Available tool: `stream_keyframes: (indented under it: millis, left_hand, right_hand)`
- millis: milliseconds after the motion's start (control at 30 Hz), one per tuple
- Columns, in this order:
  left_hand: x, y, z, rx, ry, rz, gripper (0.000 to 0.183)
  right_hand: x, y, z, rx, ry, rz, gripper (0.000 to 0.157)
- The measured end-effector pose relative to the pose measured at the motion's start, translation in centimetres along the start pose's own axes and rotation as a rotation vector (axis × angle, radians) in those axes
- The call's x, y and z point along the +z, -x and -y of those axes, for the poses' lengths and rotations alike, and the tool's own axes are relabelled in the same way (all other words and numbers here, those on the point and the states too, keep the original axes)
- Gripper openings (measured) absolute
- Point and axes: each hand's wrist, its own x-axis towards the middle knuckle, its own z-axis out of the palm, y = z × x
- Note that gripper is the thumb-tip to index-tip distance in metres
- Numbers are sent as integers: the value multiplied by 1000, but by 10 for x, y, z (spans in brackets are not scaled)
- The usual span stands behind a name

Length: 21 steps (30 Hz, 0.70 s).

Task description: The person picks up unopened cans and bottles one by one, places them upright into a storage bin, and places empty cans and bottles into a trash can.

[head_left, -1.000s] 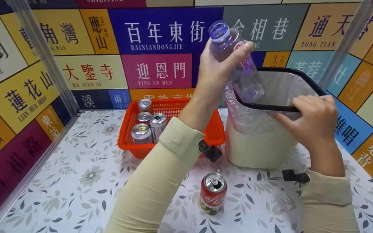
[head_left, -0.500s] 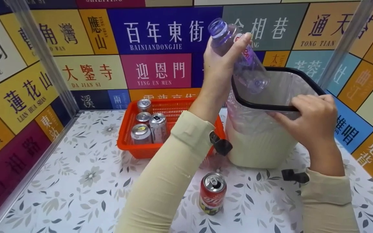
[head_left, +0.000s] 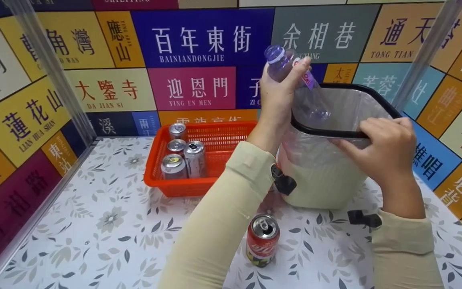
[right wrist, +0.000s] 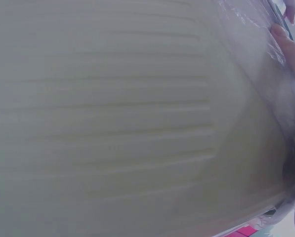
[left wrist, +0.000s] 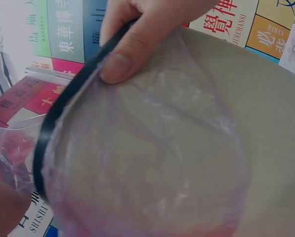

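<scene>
My left hand (head_left: pixel 280 94) grips a clear, purple-tinted plastic bottle (head_left: pixel 315 102) near its neck. The bottle leans, its neck up to the left and its base inside the mouth of a cream trash can (head_left: pixel 323 180). My right hand (head_left: pixel 391 148) holds the can's black rim (head_left: pixel 335 132) at the front right, thumb outside and fingers over the top. A thin clear liner bag (left wrist: pixel 152 148) folds down over the rim in the left wrist view. The can's ribbed wall (right wrist: pixel 112 108) fills most of the right wrist view.
A red soda can (head_left: pixel 262 241), its tab opened, stands upright on the floral tabletop (head_left: pixel 110 224) in front of the trash can. An orange-red plastic basket (head_left: pixel 183 186) with several drink cans (head_left: pixel 173 166) sits left of the trash can. Sign-patterned panels (head_left: pixel 199 36) stand behind.
The left hand has shifted right and, after a small rise, lowered with the bottle, whose base is now further over the can's opening. The right hand keeps its place on the rim.
</scene>
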Motion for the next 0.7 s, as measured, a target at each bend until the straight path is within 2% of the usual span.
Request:
stream_keyframes:
  millis: [233,400,500,700]
  left_hand:
    - [-6,5,8,-109,-124,12,46]
    - [-7,7,8,-155,-238,43,56]
    - [-7,8,8,-152,-369,86,59]
    - [-5,11,12,-93,-589,193,61]
  right_hand:
    - [1,-1,-1,-36,-4,-11,64]
    - [4,0,-5,-32,-3,-1,66]
    - [3,0,-7,-23,0,7,67]
    - [-1,2,-9,-44,33,46,65]
